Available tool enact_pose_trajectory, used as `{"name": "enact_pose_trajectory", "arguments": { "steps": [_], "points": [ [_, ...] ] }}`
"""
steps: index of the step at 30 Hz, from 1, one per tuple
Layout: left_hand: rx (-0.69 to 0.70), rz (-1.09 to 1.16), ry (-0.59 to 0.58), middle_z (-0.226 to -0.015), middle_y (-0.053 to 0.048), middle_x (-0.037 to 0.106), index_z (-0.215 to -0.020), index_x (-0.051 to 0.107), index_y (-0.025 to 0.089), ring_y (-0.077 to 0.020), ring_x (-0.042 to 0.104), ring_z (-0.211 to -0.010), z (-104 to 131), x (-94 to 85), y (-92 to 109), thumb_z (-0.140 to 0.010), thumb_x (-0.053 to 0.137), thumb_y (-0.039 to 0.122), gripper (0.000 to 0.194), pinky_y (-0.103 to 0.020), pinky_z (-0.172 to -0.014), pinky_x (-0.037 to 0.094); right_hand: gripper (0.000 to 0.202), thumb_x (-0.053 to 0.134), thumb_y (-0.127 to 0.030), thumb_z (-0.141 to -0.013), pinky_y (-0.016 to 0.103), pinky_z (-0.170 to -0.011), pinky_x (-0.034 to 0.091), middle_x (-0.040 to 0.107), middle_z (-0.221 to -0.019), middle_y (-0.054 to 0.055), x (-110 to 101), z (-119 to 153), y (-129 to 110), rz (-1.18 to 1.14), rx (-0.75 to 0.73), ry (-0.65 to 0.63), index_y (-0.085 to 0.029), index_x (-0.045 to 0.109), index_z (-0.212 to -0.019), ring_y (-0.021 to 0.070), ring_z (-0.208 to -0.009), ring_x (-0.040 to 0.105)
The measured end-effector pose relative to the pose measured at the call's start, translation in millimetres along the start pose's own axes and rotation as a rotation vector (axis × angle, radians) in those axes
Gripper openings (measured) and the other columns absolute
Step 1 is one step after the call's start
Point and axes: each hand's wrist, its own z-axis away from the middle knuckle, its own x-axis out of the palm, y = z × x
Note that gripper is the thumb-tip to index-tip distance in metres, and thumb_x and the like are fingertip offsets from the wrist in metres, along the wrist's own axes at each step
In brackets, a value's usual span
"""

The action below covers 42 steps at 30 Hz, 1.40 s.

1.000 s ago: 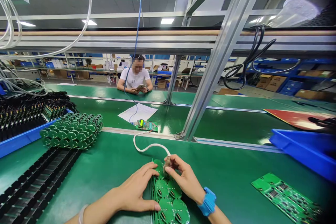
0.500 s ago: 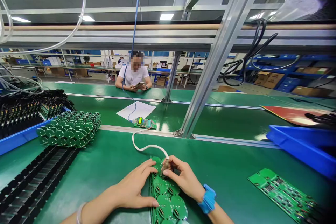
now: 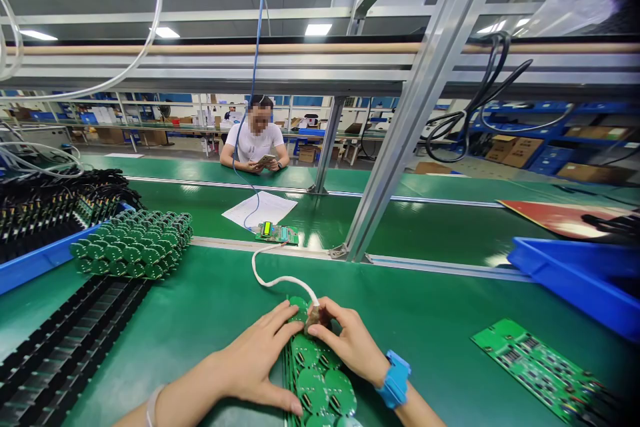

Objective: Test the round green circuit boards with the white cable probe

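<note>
At the lower centre of the frame, one stack of green circuit panels (image 3: 313,390) is found on the green worktop (image 3: 425,320); the top panel is made up of round boards in two columns, which cannot be fully counted, being partly covered by the hands. Two hands are noted. The left hand (image 3: 260,360) is laid spread along the stack's left edge, fingers extended and thumb tip at the edge. By the right hand (image 3: 345,340), one brown connector (image 3: 313,315) is pinched between thumb and fingers over the upper part of the stack; its tip is hidden. One white cable (image 3: 287,279) is run from it to one small circuit board (image 3: 277,233) with a lit display, at centre, beside one sheet of paper (image 3: 273,205). At left, one block of many round green boards (image 3: 133,247) is set at the far end of black slotted strips (image 3: 75,347), near one blue tray (image 3: 35,268). At lower right, one rectangular green board (image 3: 540,367) is recorded, with a second blue tray (image 3: 560,280) above it. At upper centre, one handheld device (image 3: 266,159) is held by one co-worker (image 3: 253,140).
</note>
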Motion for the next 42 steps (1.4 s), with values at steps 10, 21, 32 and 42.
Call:
{"name": "enact_pose_trajectory", "arguments": {
  "steps": [10, 21, 32, 42],
  "points": [
    [0.009, -0.044, -0.034, -0.159, -0.017, 0.014, -0.152, 0.021, 0.018, -0.0363, 0.009, -0.146, 0, -0.9, 1, -0.081, 0.059, 0.073, 0.098, -0.051, -0.118, 0.02, 0.011, 0.062, -0.032, -0.087, 0.026, -0.062, 0.045, 0.064, -0.072, -0.001, 0, 0, -1, 0.028, -0.006, 0.01, -0.021, 0.059, -0.084, 0.0161, -0.064, 0.056],
    [0.158, -0.027, 0.141, -0.124, -0.014, 0.049, -0.112, 0.055, 0.021, -0.0319, 0.047, -0.122, -3, -5.2, 12, -0.086, 0.055, 0.067, 0.053, -0.044, -0.106, 0.04, 0.01, 0.062, -0.031, -0.087, 0.025, -0.062, 0.044, 0.064, -0.073, -0.001, 2, 0, 0, -0.011, 0.003, 0.001, -0.021, 0.059, -0.085, 0.0156, -0.064, 0.055],
    [0.141, -0.026, 0.073, -0.134, -0.014, 0.045, -0.116, 0.054, 0.022, -0.0308, 0.041, -0.131, -3, -7.2, 11, -0.09, 0.055, 0.057, 0.044, -0.042, -0.109, 0.037, 0.009, 0.061, -0.029, -0.088, 0.025, -0.063, 0.044, 0.063, -0.074, -0.001, 1, 1, -2, -0.016, 0.002, -0.01, -0.021, 0.059, -0.086, 0.0155, -0.065, 0.054],
    [0.115, -0.015, 0.104, -0.131, -0.009, 0.046, -0.113, 0.053, 0.024, -0.0252, 0.046, -0.124, -3, -3.1, 11, -0.092, 0.055, 0.021, 0.021, -0.037, -0.105, 0.041, 0.008, 0.06, -0.028, -0.088, 0.025, -0.064, 0.043, 0.061, -0.075, -0.001, 1, -1, -2, -0.025, 0.003, -0.022, -0.02, 0.057, -0.085, 0.015, -0.066, 0.052]
  ]
}}
